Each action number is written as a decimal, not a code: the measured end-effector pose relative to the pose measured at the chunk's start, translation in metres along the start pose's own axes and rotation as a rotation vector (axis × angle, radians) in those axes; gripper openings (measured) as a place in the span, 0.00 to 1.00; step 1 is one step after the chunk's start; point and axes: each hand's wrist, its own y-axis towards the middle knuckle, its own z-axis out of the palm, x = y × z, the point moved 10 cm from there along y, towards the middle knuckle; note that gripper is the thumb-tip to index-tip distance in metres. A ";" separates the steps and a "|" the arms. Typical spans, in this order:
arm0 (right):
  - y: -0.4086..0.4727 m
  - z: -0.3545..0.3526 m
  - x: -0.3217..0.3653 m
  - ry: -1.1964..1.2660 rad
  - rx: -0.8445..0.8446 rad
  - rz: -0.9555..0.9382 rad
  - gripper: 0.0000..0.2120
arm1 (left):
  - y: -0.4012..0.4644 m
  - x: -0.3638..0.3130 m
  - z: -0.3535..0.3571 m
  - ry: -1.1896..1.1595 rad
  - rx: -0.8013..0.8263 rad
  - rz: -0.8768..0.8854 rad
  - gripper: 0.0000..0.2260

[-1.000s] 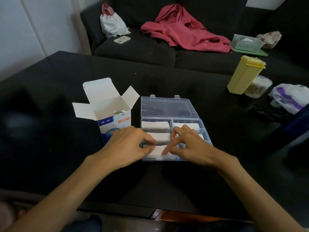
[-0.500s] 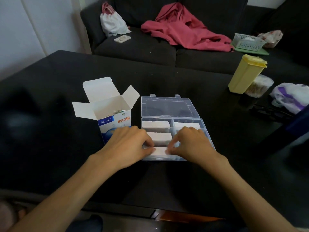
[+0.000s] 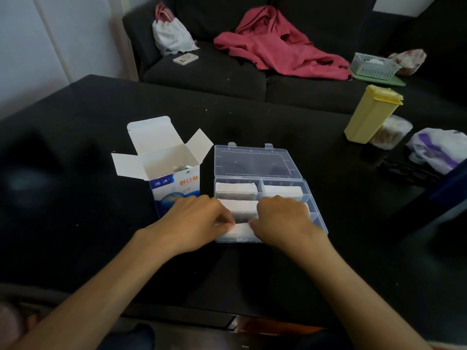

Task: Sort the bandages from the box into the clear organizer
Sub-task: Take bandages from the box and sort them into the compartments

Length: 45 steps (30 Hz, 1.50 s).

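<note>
An open white and blue bandage box (image 3: 174,168) stands on the black table, flaps up. Right beside it lies the clear organizer (image 3: 316,218), its lid (image 3: 255,161) folded back flat. White bandage stacks (image 3: 236,189) fill the far and middle compartments. My left hand (image 3: 192,223) and my right hand (image 3: 280,221) meet over the nearest left compartment, each pinching one end of a white stack of bandages (image 3: 238,229) that sits in it. My right hand covers the organizer's near right part.
A yellow lidded container (image 3: 371,113) and a clear jar (image 3: 390,132) stand at the table's right, with a white and purple bag (image 3: 437,150) beyond. A dark sofa behind holds a red garment (image 3: 275,49), a white bag (image 3: 171,36), a phone (image 3: 185,58) and a basket (image 3: 374,65).
My right hand's fingers have curled and drawn toward me onto the stack's right end. Both hands have closed in on the nearest compartment; the box and organizer stay put.
</note>
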 end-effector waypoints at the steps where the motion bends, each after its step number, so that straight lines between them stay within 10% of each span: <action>1: 0.002 0.003 -0.001 0.012 0.019 0.008 0.18 | -0.001 0.001 0.002 -0.025 0.027 0.001 0.12; 12: 0.002 -0.023 -0.037 0.282 -0.148 -0.019 0.10 | 0.008 0.015 0.000 -0.316 -0.043 -0.073 0.11; 18: 0.005 -0.009 -0.002 0.331 -0.001 -0.310 0.12 | 0.008 0.011 -0.002 -0.234 -0.078 -0.066 0.11; 39: 0.004 -0.003 0.003 0.272 -0.058 -0.362 0.11 | -0.006 0.008 -0.015 -0.090 -0.131 -0.041 0.10; 45: 0.008 -0.044 -0.038 0.686 -0.280 -0.270 0.06 | -0.032 0.013 -0.070 -0.324 -0.549 -0.084 0.07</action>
